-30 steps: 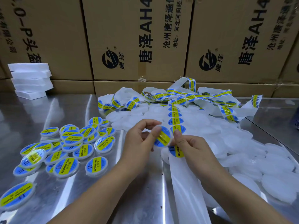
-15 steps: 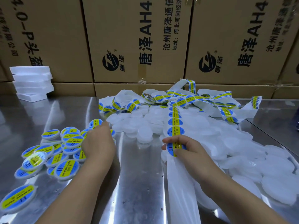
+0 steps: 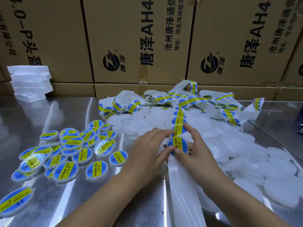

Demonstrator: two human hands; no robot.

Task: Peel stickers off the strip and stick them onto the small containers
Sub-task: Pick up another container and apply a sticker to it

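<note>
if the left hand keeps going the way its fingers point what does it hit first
Likely the round blue-and-yellow sticker on the white backing strip; the left hand seems to touch it.

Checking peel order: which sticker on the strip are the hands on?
The lowest sticker on the strip, just above its bare stretch: the left hand and right hand both pinch at its edges.

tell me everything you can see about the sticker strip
The long glossy white sticker strip carries round blue stickers with yellow bands reading SOLDERING PASTE. It runs from a tangled heap at the back, over the white round containers, toward the person; its near end is bare. The right hand and left hand pinch it at the nearest sticker.
</note>
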